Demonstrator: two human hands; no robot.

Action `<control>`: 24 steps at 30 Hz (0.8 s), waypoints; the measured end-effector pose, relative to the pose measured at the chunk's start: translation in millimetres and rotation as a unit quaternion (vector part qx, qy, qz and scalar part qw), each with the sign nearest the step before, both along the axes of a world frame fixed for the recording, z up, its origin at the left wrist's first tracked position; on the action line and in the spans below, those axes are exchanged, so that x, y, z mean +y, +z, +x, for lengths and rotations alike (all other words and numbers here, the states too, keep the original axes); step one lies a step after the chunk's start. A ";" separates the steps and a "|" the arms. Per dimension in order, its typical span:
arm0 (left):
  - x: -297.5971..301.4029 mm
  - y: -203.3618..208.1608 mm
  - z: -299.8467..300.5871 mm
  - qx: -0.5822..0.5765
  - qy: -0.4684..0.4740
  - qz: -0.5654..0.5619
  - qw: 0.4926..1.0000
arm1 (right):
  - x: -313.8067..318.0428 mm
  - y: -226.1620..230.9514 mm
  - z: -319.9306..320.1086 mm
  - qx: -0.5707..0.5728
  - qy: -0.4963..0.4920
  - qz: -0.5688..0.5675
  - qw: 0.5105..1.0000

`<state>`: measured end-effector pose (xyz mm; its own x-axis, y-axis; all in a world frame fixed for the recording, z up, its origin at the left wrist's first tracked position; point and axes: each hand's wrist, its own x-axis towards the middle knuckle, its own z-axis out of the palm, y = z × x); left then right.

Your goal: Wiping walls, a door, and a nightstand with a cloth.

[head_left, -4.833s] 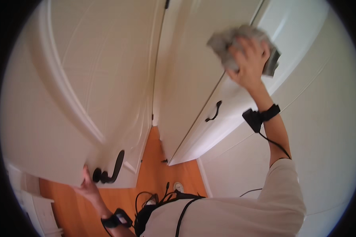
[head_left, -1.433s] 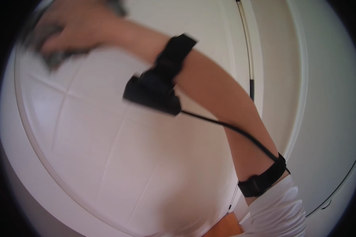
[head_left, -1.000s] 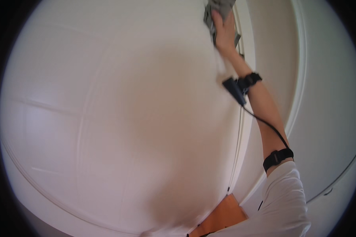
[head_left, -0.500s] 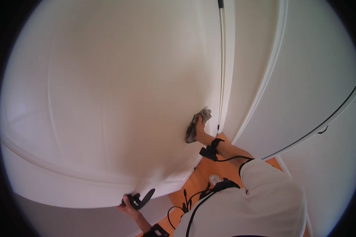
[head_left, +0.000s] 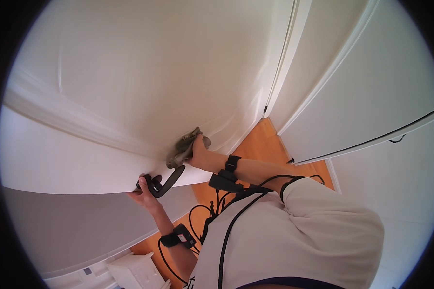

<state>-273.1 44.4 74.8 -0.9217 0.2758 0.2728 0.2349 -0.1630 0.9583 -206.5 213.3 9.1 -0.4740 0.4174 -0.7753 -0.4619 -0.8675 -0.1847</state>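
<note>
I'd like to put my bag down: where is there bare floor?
Beyond the right forearm, bare orange floor shows between the white door and the door at right. It's crowded around the black handle: left hand, right hand with grey cloth, and cables below.

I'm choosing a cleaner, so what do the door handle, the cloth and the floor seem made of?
Door handle: perhaps coated metal, given its even, dull black.
Cloth: likely fabric, matte grey, from its crumpled folds.
Floor: wood or laminate, given its orange-brown colour; finish smooth-looking.
</note>
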 end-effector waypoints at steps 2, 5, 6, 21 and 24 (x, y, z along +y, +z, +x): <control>-0.9 -2.0 -3.6 0.014 -0.014 0.005 1.000 | -1.8 20.9 13.8 0.096 -0.012 -0.093 0.991; -12.8 -8.4 -9.6 0.048 0.010 -0.031 0.998 | 35.4 3.7 39.9 0.147 -0.028 -0.085 0.985; -11.5 -7.5 -8.8 0.046 0.011 -0.035 0.998 | 61.3 -7.9 51.4 0.142 -0.047 -0.068 0.986; -11.8 -8.5 -3.6 0.014 0.003 -0.012 1.000 | 156.9 -118.0 59.5 -0.042 -0.212 0.024 0.976; 23.2 5.0 4.0 0.011 -0.054 -0.006 0.998 | 139.5 -184.9 52.4 -0.006 -0.230 0.042 0.972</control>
